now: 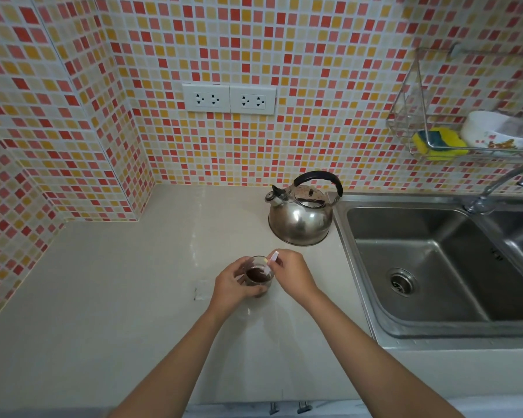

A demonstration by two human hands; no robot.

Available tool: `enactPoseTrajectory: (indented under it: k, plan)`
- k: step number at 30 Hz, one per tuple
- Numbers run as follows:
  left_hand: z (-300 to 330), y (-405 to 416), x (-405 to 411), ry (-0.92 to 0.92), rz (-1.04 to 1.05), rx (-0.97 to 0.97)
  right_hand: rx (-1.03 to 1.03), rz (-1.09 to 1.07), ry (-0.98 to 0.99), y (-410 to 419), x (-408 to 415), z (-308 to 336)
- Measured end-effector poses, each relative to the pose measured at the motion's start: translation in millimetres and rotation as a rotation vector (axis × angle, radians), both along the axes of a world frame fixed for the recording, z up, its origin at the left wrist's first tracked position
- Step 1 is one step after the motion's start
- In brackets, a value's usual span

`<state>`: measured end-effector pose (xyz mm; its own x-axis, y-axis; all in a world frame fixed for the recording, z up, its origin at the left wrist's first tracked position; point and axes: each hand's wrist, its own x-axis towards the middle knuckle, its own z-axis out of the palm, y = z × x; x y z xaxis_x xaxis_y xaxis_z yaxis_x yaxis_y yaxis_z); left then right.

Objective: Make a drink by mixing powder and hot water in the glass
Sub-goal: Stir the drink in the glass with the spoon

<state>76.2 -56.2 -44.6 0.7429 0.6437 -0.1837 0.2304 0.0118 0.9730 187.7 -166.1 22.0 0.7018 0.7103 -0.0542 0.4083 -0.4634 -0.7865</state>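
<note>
Head view: left hand (234,283) grips glass (258,276); right hand (293,274) holds spoon (272,259) inside.

- The glass (258,276) stands on the countertop (127,297), between both hands.
- The kettle (301,211) sits behind it, just left of the sink (435,260).
- A wire rack (411,122) holding a sponge (440,143) hangs above the sink.

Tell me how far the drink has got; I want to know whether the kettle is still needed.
Done, apparently: the glass already holds dark brown liquid, and the kettle stands on the counter behind it, untouched. In hand: the left hand steadies the glass while the right hand holds a white spoon dipped in it. Left: probably just finishing the stir.
</note>
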Motion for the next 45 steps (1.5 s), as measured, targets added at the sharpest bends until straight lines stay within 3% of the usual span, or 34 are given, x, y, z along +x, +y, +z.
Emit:
enactPoseTrajectory:
  k: [3, 9, 13, 18, 24, 29, 34, 40, 45]
  plan:
    - [0, -1, 0, -0.012, -0.008, -0.001, 0.046, 0.031, 0.073, 4, -7, -2]
    - [3, -2, 0, -0.049, -0.001, -0.019, 0.002, 0.011, -0.030, 5, 6, -2]
    - [2, -2, 0, -0.056, 0.001, -0.015, 0.025, 0.070, 0.037, 9, -2, -2]
    - [4, -1, 0, -0.039, -0.010, -0.001, -0.047, 0.112, -0.091, 12, 7, 3]
    - [7, -2, -1, -0.007, -0.008, 0.026, -0.059, 0.158, -0.039, 14, -5, 2]
    - [6, -1, -1, 0.002, -0.010, 0.035, -0.115, 0.164, -0.166, 14, 5, 7]
    - [12, -4, -1, 0.003, -0.007, 0.047, -0.080, 0.189, -0.064, 15, -4, 5]
    - [16, -4, -1, 0.013, -0.023, 0.067, -0.149, 0.138, -0.171, 15, 3, 8]
    - [17, -3, -1, 0.010, -0.028, 0.101, -0.101, 0.179, -0.059, 18, -7, 8]
